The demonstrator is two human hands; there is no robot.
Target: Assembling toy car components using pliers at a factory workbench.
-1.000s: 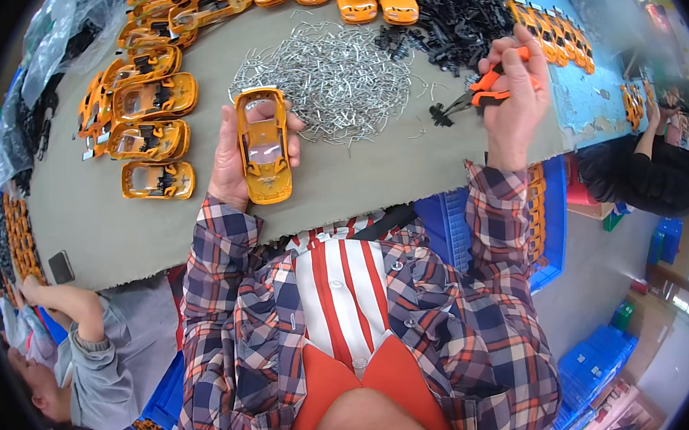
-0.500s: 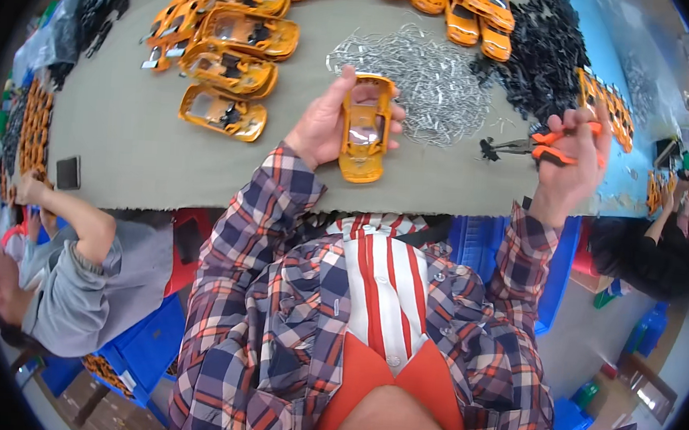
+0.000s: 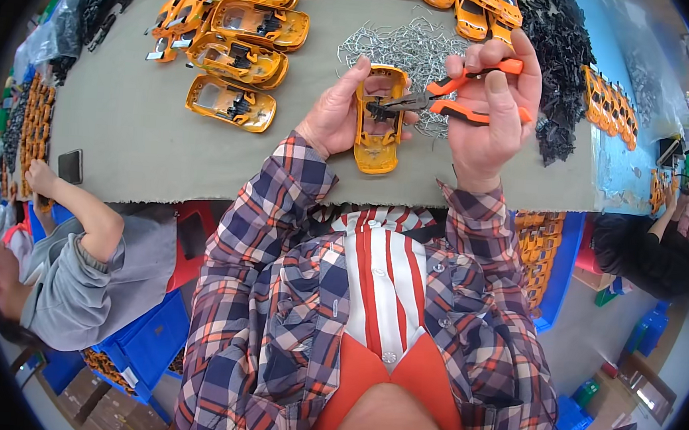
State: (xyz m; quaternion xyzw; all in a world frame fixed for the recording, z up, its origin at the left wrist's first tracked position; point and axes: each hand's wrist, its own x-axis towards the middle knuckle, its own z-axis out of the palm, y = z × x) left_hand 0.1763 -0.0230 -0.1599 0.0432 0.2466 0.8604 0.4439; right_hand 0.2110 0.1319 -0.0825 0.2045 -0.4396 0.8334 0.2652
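Note:
My left hand [image 3: 332,117] is closed round a yellow toy car body [image 3: 377,158], which it holds upside down over the table with the hollow inside facing up. In my right hand [image 3: 491,121] are pliers [image 3: 470,110] with orange and black handles, spread apart. Their jaws reach into the car body and have a small black plastic part [image 3: 380,110] at the tip. Whether that part touches the shell's inside I cannot tell. Behind the car body lies a heap of thin silvery metal pieces [image 3: 404,43].
More yellow car bodies [image 3: 232,103] lie at the left, and others line the far edge. A pile of black parts [image 3: 558,78] covers the right side. A dark flat phone-like object [image 3: 70,165] rests near the front left edge. People sit at both sides; blue crates stand below the table.
My right hand has moved left, bringing the pliers and the black part from beside the metal heap into the car body. The left hand has shifted slightly right with the car body.

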